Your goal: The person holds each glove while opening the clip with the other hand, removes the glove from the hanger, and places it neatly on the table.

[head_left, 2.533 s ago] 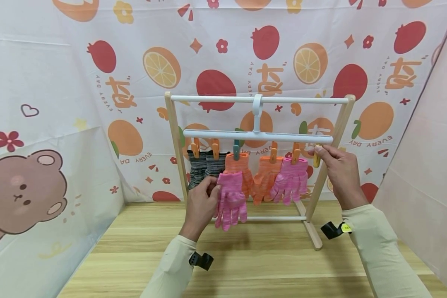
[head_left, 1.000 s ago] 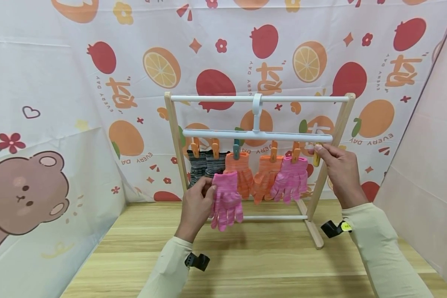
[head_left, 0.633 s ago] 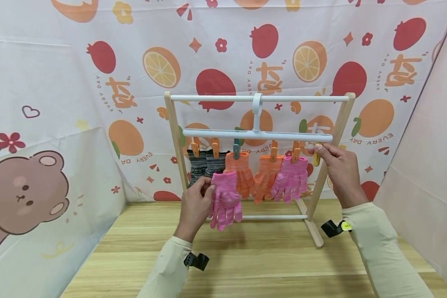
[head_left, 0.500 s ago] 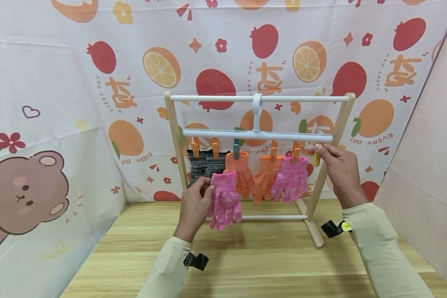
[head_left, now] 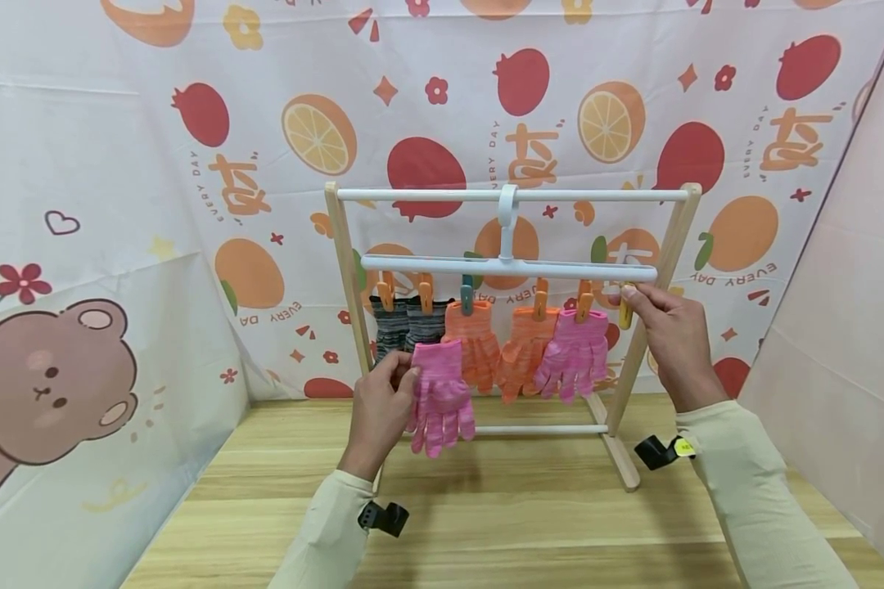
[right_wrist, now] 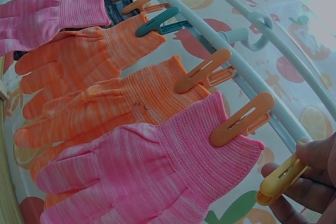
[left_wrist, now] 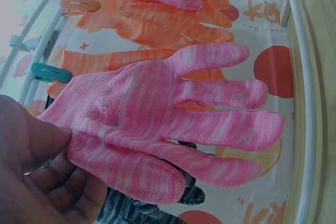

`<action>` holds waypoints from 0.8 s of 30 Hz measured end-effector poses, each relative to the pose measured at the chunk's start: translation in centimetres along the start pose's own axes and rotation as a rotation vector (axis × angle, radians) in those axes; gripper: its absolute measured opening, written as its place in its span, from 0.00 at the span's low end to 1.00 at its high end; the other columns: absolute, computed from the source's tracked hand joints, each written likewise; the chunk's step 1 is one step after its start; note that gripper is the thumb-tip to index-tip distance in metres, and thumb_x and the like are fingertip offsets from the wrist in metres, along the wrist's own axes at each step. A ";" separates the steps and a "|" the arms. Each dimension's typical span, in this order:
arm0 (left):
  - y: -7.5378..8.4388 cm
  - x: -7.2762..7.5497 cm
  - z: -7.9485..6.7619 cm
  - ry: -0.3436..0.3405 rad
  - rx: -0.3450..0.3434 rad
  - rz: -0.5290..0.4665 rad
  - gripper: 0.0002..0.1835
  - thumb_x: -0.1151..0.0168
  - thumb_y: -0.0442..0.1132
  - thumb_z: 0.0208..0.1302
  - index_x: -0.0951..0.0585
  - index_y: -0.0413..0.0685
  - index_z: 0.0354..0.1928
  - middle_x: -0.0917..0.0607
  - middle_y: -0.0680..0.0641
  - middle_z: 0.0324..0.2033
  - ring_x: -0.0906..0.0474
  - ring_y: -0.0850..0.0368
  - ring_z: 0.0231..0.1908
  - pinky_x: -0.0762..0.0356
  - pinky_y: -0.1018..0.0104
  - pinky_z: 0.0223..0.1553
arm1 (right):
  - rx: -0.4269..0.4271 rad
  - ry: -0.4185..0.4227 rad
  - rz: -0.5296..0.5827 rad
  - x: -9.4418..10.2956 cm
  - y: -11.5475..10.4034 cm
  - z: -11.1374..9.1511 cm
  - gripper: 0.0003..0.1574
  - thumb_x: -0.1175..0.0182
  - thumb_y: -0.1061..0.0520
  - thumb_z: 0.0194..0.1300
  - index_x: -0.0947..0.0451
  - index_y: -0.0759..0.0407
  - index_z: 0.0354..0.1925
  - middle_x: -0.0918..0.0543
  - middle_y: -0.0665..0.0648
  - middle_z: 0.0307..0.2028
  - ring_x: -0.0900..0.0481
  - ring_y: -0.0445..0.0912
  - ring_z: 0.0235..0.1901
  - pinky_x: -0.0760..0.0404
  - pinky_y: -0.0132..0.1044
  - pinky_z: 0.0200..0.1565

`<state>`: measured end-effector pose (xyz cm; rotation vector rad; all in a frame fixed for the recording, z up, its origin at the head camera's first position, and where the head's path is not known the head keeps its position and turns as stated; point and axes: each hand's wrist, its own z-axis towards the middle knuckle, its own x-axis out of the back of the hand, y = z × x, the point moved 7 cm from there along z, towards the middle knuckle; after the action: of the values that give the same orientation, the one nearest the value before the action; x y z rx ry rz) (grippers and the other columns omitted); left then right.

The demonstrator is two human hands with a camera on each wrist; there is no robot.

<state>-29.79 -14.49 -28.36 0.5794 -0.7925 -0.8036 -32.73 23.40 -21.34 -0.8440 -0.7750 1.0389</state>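
My left hand [head_left: 380,406] pinches the cuff of a pink knit glove [head_left: 440,397], which hangs fingers down in front of the rack. At the right end of the white hanger bar [head_left: 442,265], my right hand [head_left: 674,339] pinches a yellow clothespin [right_wrist: 281,179] between thumb and fingers. Left of that pin, an orange clothespin [right_wrist: 242,119] grips a second pink glove [right_wrist: 152,166]. Two orange gloves [head_left: 472,343] [head_left: 528,352] hang in the middle, one from a teal clothespin [head_left: 467,296]. Black-grey gloves [head_left: 392,327] hang at the left, partly hidden by my left hand.
A wooden rack with a white top rail [head_left: 427,195] holds the hanger by its hook [head_left: 509,204]. Its right foot [head_left: 619,462] stands on the wood-grain table [head_left: 530,532]. Fruit-print cloth [head_left: 442,98] covers the wall behind.
My left hand has moved a little to the left with the pink glove, baring more of the orange glove behind. My right hand stays at the yellow clothespin.
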 end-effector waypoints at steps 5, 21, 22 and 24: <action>-0.2 0.2 0.0 0.000 0.010 -0.005 0.05 0.38 0.36 0.72 0.16 0.45 0.44 0.17 0.48 0.28 0.24 0.54 0.27 0.26 0.60 0.32 | -0.001 -0.006 0.004 0.0 0.0 0.0 0.31 0.41 0.40 0.73 0.19 0.60 0.61 0.10 0.44 0.41 0.28 0.47 0.61 0.43 0.59 0.70; -0.8 1.5 -0.1 0.021 0.002 0.027 0.05 0.38 0.36 0.72 0.16 0.44 0.44 0.17 0.48 0.28 0.24 0.55 0.27 0.27 0.61 0.32 | -0.006 -0.006 0.003 0.0 0.0 0.0 0.31 0.41 0.40 0.73 0.19 0.58 0.62 0.11 0.53 0.47 0.29 0.47 0.62 0.43 0.61 0.70; -0.9 1.6 -0.1 0.023 0.002 0.028 0.05 0.38 0.36 0.72 0.16 0.45 0.44 0.17 0.48 0.28 0.24 0.55 0.27 0.27 0.61 0.32 | -0.008 -0.008 0.006 -0.1 0.0 -0.1 0.31 0.41 0.40 0.73 0.20 0.58 0.63 0.11 0.54 0.47 0.29 0.47 0.62 0.44 0.61 0.70; -0.9 1.7 -0.1 0.024 0.001 0.030 0.05 0.38 0.36 0.72 0.16 0.45 0.43 0.17 0.48 0.27 0.24 0.55 0.27 0.27 0.61 0.32 | -0.010 -0.011 0.012 -0.1 0.0 -0.1 0.30 0.42 0.40 0.74 0.20 0.58 0.63 0.12 0.56 0.49 0.29 0.47 0.62 0.45 0.62 0.70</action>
<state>-29.34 -16.36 -28.45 0.5758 -0.7780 -0.7680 -32.72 23.31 -21.43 -0.8535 -0.7858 1.0519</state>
